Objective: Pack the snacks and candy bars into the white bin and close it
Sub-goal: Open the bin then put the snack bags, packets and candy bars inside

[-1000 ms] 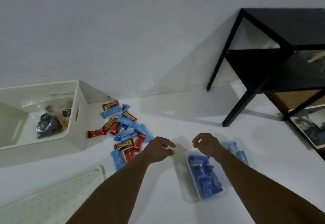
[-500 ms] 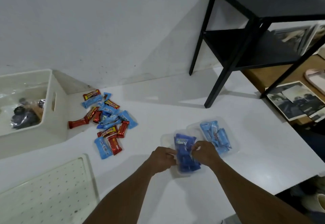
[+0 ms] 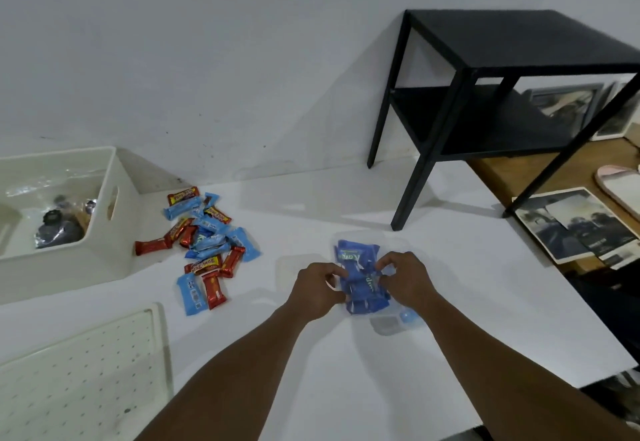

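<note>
On the white desk [image 3: 311, 354], left hand [image 3: 320, 288] and right hand [image 3: 405, 279] each have a pinching grip on a clear plastic pack of blue snacks [image 3: 362, 281]. Best lifted level.

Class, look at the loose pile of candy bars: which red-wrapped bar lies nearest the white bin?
The red bar lying farthest left, close beside the white bin; every other red bar sits farther right, among the blue ones.

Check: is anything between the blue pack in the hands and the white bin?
Only the loose candy bars lie on the table between the blue pack and the white bin. The bin is open, its lid flat on the table.
</note>
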Demonstrator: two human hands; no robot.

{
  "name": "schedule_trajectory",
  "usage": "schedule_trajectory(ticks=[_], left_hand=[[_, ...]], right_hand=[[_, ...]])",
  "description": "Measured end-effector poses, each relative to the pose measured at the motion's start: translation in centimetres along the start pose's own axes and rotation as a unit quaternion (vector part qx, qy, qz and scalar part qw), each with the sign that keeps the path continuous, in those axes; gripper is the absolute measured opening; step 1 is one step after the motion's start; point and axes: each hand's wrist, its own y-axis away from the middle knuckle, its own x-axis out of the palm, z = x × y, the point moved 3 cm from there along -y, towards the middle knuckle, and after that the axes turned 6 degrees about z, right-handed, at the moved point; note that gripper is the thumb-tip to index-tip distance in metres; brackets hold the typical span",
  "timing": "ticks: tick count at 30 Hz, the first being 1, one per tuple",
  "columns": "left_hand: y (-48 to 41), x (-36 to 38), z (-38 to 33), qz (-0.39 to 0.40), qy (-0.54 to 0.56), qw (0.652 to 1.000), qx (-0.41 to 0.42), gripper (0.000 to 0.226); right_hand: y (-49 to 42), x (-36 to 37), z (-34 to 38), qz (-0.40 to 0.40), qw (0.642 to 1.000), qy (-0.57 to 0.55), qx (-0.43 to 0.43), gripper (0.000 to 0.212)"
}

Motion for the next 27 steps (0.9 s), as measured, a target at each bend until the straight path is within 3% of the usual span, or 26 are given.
schedule_trajectory(ticks=[6,13,19,27], left_hand=[[-3.0,6.3,-4.2,0.017,0.004,1.000,-0.005,0.038],[-4.0,12.5,-4.5,0.007,0.045,0.999,-0.023,0.041],[-4.1,12.8,-4.7,0.061,0.165,0.981,-0.087,0.043],[-2.9,6.8,-5.2,0.011,0.187,0.979,-0.083,0.045]], right_hand=[[-2.0,-6.3,-6.2,0.039,0.999,0.027,0.006,0.018],[-2.3,-7.5,-12.2,0.109,0.994,-0.007,-0.025,0.023],[-2.8,-7.5,-12.2,0.174,0.979,-0.105,-0.008,0.012],[-3.8,-7.2,-6.2,0.208,0.968,-0.128,-0.059,0.009]])
